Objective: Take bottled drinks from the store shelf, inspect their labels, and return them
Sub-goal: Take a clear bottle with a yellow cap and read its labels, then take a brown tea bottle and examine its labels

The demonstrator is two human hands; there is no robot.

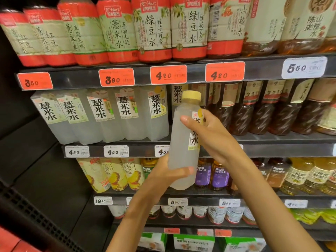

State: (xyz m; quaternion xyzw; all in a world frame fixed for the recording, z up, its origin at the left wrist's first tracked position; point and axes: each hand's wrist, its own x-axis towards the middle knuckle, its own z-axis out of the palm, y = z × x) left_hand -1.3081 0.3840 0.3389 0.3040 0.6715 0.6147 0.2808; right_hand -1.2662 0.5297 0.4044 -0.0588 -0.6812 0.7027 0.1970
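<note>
Cloudy white bottle [183, 142], pale yellow cap [191, 96], orange price tags [116, 77]

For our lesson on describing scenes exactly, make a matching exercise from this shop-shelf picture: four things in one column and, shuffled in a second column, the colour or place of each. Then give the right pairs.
Column one:
1. cap of the held bottle
2. left hand
3. right hand
4. price tag 390

Column two:
A. red-orange, on the top shelf edge
B. pale yellow
C. around the bottle's lower part
D. across the bottle's label, higher up

Pairs: 1-B, 2-C, 3-D, 4-A
</note>
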